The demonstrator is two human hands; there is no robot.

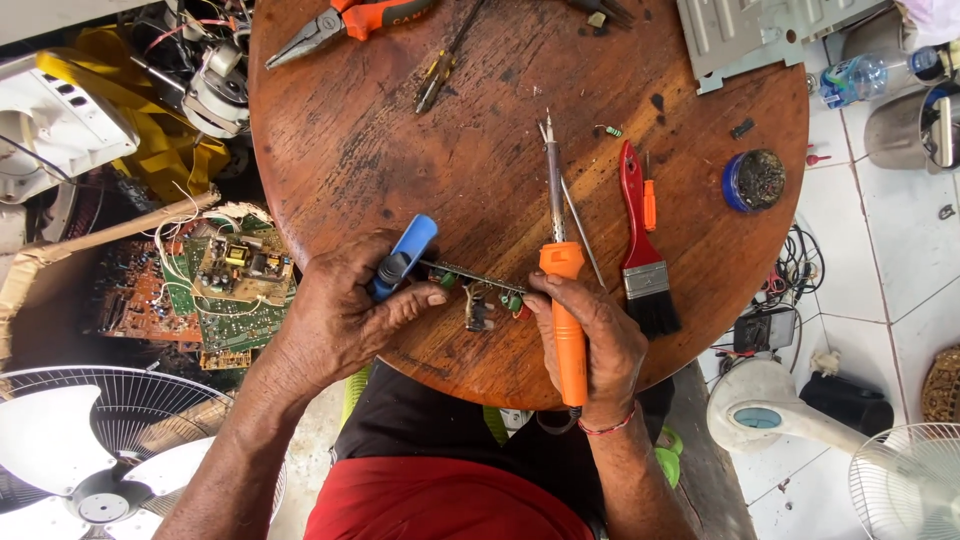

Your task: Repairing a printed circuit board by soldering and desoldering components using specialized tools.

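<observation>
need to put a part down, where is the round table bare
Bare wood lies left of the soldering iron, below the pliers, and on the right between the brush and the round tin. It is crowded by both hands around the small board.

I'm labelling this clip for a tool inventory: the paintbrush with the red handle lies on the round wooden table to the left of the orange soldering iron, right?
Not quite. In the head view the paintbrush lies to the right of the orange soldering iron, not the left. It does have a red handle and rests on the round wooden table.
</observation>
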